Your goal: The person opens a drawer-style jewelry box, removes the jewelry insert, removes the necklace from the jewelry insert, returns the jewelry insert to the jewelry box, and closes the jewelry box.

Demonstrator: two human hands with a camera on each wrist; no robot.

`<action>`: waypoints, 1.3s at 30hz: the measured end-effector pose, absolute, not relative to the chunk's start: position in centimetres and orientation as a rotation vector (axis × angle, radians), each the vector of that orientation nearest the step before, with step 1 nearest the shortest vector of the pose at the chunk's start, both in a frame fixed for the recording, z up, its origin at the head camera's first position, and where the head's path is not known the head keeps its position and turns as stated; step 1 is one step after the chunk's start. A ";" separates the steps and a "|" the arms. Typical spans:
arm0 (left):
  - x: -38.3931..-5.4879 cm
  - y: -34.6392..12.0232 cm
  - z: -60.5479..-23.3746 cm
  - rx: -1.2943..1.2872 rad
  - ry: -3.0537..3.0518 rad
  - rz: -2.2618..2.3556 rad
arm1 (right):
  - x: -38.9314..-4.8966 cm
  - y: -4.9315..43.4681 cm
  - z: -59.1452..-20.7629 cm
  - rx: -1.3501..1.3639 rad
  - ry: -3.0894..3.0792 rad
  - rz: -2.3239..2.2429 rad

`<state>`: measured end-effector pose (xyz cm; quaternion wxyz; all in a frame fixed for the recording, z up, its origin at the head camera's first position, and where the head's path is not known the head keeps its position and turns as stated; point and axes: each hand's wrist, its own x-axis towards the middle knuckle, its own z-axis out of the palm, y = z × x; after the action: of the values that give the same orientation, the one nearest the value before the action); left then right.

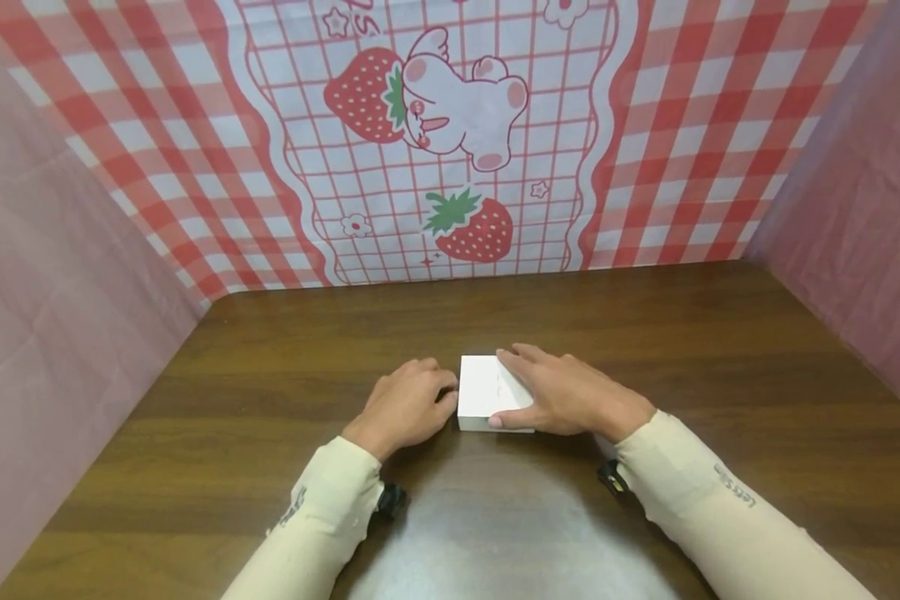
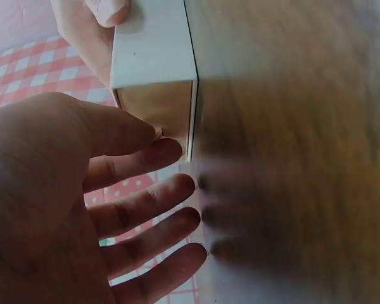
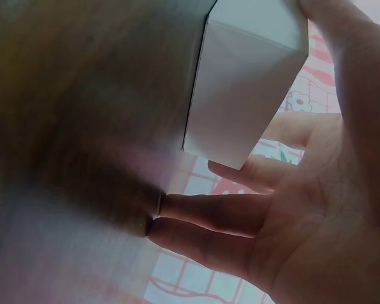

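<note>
A small white box (image 1: 482,385) lies flat on the wooden table between the two hands. My right hand (image 1: 573,396) grips it from the right, with the thumb along the near side and fingers reaching over to the far side. At the box's left end is my left hand (image 1: 408,406). The left wrist view shows a brownish end face (image 2: 153,104) framed by the white outer sleeve (image 2: 153,54). There the left thumb and index fingertip pinch a small tab (image 2: 161,133), mostly hidden by them. The other left fingers are spread near the tabletop.
The dark wooden table (image 1: 307,333) stretches around the hands. Behind it hangs a red-and-white checked cloth (image 1: 675,167) with strawberry prints, and pink cloth (image 1: 67,292) borders the sides. Dark straps (image 1: 392,500) show at both wrists.
</note>
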<state>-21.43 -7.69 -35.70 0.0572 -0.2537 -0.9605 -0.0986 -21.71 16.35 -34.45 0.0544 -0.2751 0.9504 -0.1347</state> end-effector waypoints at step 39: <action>-21.5 -8.0 -35.6 -0.672 -2.906 -0.244 | -21.8 16.0 -34.5 -0.831 2.891 -0.399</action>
<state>-21.46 -7.96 -35.60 0.0743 -0.2239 -0.9684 -0.0812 -21.80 16.00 -34.47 0.0535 -0.2734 0.9514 -0.1314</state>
